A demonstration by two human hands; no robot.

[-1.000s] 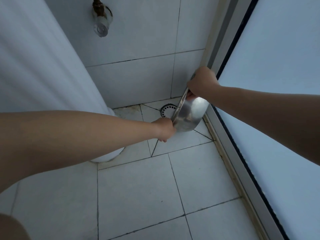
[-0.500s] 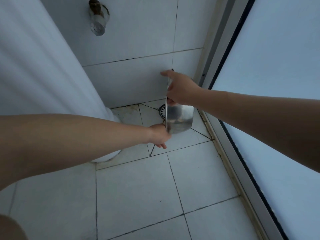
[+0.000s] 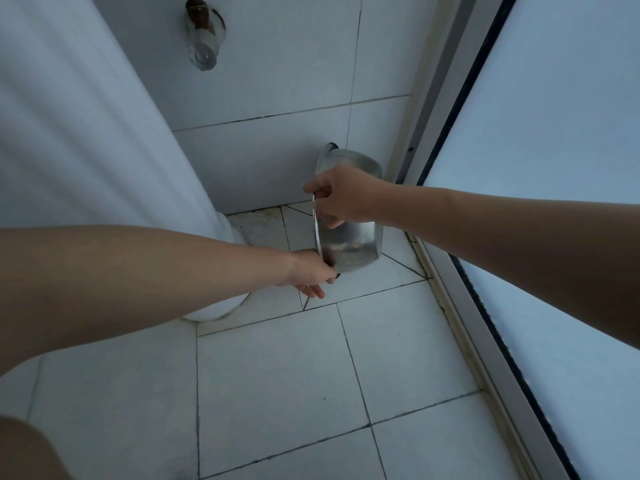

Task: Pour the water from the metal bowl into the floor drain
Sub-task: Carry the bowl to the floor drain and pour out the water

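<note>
The metal bowl (image 3: 353,242) is held on its side above the floor corner, its rim vertical and its open mouth facing left. My right hand (image 3: 341,195) grips the rim and outer wall from the right. My left hand (image 3: 308,273) holds the bottom of the rim from below left. The floor drain is hidden behind the bowl. No water shows in the bowl or falling from it.
A large white rounded body (image 3: 104,161) fills the left and meets the floor by my left arm. A tap (image 3: 204,36) sticks out of the tiled back wall. A frosted sliding door with a metal track (image 3: 485,341) runs along the right.
The bowl has tipped from slanted to fully on its side and now covers the drain. My right hand moved left and down the rim; my left hand stayed at the lower rim.
</note>
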